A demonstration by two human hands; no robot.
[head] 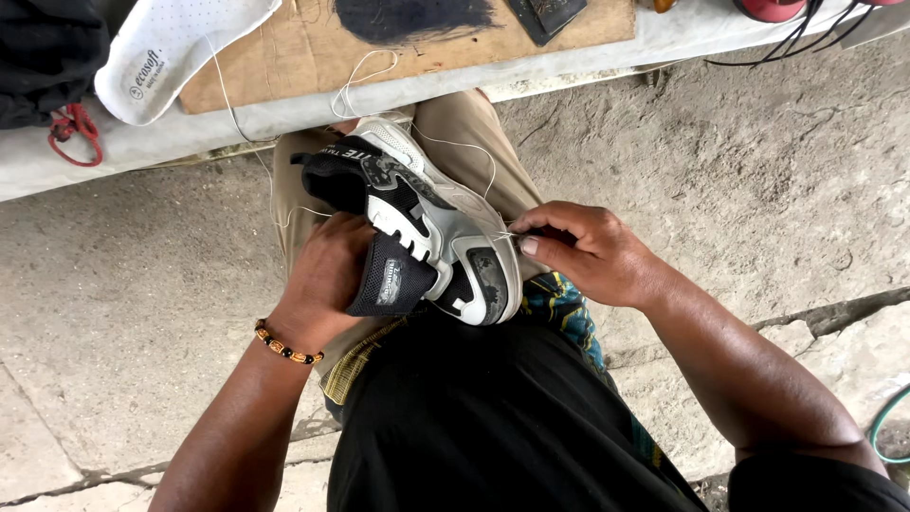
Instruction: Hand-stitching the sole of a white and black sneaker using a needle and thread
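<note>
Now left hand (327, 275) fingers grip the sneaker (427, 228); right hand (588, 251) fingers pinch thread (474, 152)

- Rough, cracked concrete floor (739, 161) in soft daylight.
- Low grey bench (114, 152) along the top, bearing a stained wooden board (284, 57).
- Green hose (886, 422) at the right edge.

Bare forearms; beaded bracelet (287, 346) on left wrist; black top (493, 427); khaki trousers (474, 142); patterned blue-green cloth (561, 308).

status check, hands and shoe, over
Left hand grips the sneaker on the lap. Right hand pinches white thread at the sole edge. Nothing blocking.
</note>
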